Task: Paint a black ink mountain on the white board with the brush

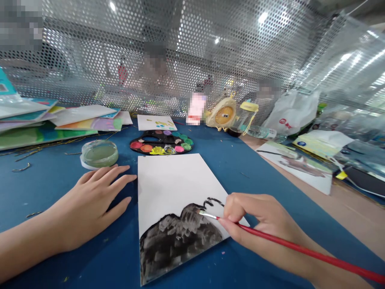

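Right hand (pixel 261 214) is gripping a brush (pixel 276 239), presumably light, stiff, best held near its front; left hand (pixel 93 198) is lying spread, grasping nothing.

A silver-grey screen (pixel 195 52), full of small round holes, stands behind the table (pixel 192 269). The table's surface is blue, with a beige strip (pixel 355 214) at right. Bright white spots of light (pixel 263 17) appear high up.

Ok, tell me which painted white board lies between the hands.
The rectangular white board with the broad black shape, between left hand and right hand. Others lie farther off: some piled left, one beyond the black oval palette, one right.
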Demonstrator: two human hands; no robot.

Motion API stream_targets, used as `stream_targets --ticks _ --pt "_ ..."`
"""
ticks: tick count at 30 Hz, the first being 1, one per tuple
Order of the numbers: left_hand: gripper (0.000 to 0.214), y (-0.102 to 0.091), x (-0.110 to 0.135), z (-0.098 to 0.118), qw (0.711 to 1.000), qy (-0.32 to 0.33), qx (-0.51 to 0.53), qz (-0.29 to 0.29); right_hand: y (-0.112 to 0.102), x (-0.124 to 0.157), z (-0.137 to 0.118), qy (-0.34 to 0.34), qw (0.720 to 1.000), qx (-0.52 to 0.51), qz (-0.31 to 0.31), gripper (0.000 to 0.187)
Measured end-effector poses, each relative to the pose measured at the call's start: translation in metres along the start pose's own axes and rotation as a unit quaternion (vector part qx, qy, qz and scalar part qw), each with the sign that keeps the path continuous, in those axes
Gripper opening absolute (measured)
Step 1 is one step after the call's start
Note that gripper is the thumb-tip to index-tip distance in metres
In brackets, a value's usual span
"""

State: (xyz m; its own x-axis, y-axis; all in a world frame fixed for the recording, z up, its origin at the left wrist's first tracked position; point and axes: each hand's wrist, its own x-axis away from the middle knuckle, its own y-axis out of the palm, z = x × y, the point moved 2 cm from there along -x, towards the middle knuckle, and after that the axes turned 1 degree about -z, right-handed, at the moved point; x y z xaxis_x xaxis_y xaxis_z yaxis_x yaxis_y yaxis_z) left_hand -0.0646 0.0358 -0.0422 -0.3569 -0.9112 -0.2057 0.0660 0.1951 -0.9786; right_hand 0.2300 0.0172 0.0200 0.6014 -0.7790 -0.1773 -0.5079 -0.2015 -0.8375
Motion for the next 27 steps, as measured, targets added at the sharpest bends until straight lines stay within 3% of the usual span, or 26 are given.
stream_targets --ticks 7,27 --pt "0.052 0.0006 0.0013 -0.0002 1.000 0.004 -0.001 0.007 -0.0022 0.0012 0.0033 0.021 1.000 -0.001 0.020 0.024" --pt "0.052 0.0027 0.0011 -0.0008 1.000 0.008 -0.002 0.016 -0.0009 0.0013 0.0080 0.040 0.999 -0.006 0.004 0.023"
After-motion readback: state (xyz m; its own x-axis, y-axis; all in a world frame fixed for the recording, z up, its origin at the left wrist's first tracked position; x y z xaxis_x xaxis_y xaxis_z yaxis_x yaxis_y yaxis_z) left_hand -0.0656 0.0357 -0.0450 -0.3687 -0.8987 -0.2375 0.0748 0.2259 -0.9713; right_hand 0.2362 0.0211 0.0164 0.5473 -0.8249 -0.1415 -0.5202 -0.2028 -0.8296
